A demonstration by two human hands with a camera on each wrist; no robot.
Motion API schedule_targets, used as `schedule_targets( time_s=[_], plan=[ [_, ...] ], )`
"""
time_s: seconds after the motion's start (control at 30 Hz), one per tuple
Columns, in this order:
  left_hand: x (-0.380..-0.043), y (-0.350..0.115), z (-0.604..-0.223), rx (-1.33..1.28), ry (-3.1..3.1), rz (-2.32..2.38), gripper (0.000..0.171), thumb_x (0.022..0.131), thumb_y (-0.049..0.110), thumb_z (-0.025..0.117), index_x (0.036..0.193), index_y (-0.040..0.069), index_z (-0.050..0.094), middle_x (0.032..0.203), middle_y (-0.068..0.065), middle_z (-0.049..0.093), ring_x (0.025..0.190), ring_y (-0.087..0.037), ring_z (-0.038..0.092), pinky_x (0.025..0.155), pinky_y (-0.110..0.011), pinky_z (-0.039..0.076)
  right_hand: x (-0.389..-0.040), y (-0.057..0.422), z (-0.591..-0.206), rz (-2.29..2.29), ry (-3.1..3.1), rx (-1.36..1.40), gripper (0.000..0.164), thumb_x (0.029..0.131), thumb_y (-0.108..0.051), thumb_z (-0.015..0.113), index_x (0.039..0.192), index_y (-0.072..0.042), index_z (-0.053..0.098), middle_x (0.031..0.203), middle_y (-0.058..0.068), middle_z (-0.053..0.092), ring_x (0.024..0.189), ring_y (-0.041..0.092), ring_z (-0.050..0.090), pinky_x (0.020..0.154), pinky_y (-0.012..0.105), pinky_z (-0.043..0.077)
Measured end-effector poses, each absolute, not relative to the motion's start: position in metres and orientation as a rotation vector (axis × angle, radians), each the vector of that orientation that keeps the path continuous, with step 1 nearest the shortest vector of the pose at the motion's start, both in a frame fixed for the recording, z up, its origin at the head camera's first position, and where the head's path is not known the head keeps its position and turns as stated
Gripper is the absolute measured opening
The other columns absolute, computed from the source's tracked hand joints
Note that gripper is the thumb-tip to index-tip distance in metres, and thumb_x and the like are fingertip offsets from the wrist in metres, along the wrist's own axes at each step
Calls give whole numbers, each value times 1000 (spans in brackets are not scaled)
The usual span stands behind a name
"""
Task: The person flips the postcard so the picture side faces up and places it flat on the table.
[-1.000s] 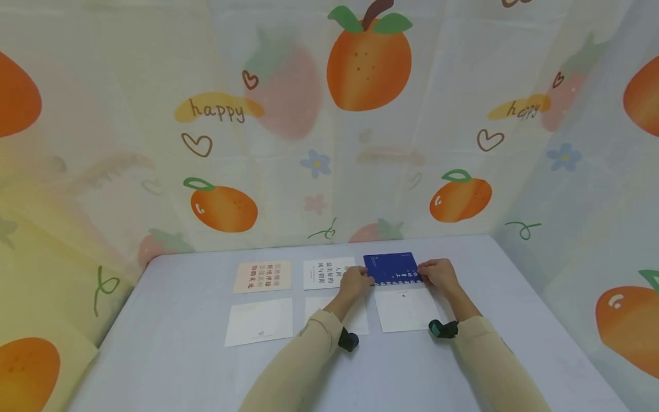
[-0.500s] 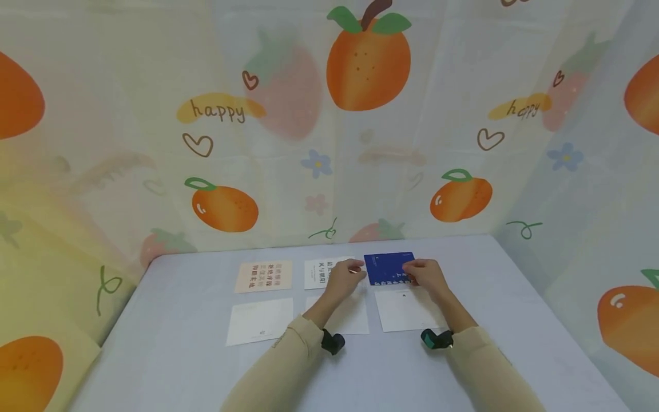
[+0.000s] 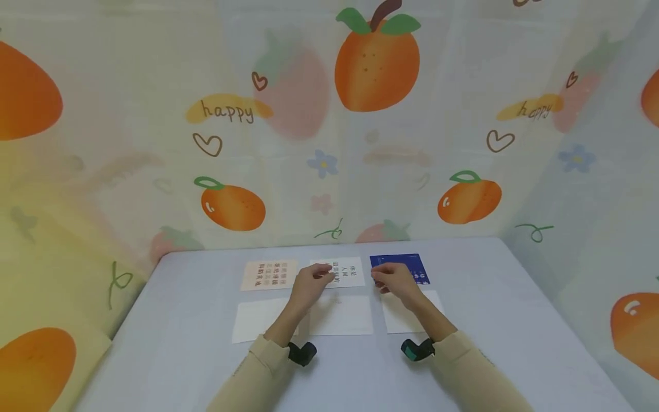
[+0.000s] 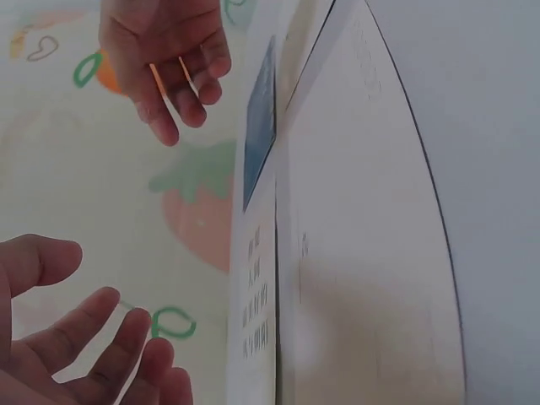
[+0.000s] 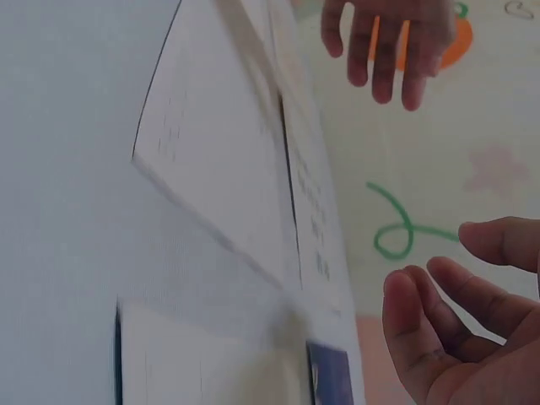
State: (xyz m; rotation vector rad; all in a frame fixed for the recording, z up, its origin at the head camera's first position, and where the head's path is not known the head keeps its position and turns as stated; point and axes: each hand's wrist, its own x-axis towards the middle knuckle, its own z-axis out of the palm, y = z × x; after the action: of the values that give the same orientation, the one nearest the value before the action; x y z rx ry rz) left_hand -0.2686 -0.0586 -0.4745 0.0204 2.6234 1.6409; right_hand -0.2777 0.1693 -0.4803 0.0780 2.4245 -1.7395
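Observation:
Several cards lie in two rows on the table. In the back row of the head view are a peach card (image 3: 257, 276) with red lettering, a white card (image 3: 352, 276) with dark lettering and a blue card (image 3: 414, 264). Three mostly blank white cards, left (image 3: 252, 323), middle (image 3: 342, 317) and right (image 3: 404, 315), form the front row. My left hand (image 3: 307, 286), fingers relaxed, hovers over the gap between the peach and lettered white cards. Above the blue card's near left part is my right hand (image 3: 400, 284), loosely bent. Both wrist views show the two hands holding nothing.
A pale cloth covers the table (image 3: 170, 343). Behind it hangs a curtain (image 3: 288, 171) printed with oranges, strawberries and hearts. Each wrist wears a small black camera, left (image 3: 302, 353) and right (image 3: 417, 349).
Both hands have let go of the blue card, which stays in the back row. My left hand has moved left past the lettered white card; my right hand has shifted left too.

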Motion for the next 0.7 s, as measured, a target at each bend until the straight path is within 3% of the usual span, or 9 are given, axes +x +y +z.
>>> schedule_targets(
  time_s=[0.27, 0.47, 0.7],
  plan=[
    [-257, -100, -480, -174, 2635, 1647, 37, 93, 30, 61, 122, 7, 66, 119, -12, 66, 109, -27, 60, 88, -39, 51, -273, 121, -480, -1750, 2314, -2, 31, 95, -17, 60, 117, 5, 65, 106, 24, 67, 81, 24, 67, 69, 28, 58],
    [-249, -130, -486, -209, 2658, 1559, 40, 94, 34, 61, 122, 6, 66, 122, -15, 65, 111, -30, 60, 89, -43, 49, -272, 87, -484, -1684, 2249, -56, 35, 96, -23, 59, 116, 6, 65, 101, 22, 68, 75, 16, 64, 67, 27, 58],
    [-240, -164, -484, -231, 2732, 1426, 42, 95, 33, 58, 123, 2, 64, 121, -20, 64, 112, -35, 59, 90, -47, 47, -269, 53, -486, -1605, 2200, -73, 34, 94, -25, 61, 113, 4, 67, 97, 17, 68, 74, 17, 64, 67, 27, 58]
  ],
)
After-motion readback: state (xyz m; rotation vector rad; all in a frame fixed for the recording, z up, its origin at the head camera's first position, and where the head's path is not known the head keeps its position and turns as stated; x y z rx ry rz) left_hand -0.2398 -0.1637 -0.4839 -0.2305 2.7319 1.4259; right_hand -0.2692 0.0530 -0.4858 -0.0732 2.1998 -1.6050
